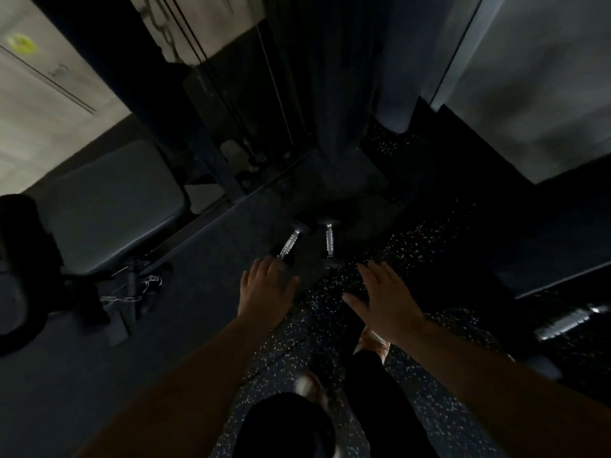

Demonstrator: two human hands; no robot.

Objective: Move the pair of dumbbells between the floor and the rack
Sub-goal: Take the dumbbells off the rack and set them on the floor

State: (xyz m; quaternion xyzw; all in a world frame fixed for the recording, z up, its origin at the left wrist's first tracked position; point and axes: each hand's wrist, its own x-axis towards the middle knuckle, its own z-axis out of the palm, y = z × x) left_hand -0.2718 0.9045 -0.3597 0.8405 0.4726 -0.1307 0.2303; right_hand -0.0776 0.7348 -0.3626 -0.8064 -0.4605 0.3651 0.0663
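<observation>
Two dumbbells with shiny metal handles and dark heads lie side by side on the dark speckled floor ahead of me. The left dumbbell [290,243] is angled and the right dumbbell [329,243] points straight away. My left hand [266,289] hovers just short of the left dumbbell's near end, fingers spread and empty. My right hand [385,297] is open too, palm down, a little to the right of and nearer than the right dumbbell. Neither hand touches a dumbbell.
A padded bench [112,206] stands at the left with a chain [135,290] on the floor beside it. A dark machine column [330,110] rises behind the dumbbells. Another dumbbell handle [568,320] shows on the rack at the right edge. My feet are below my hands.
</observation>
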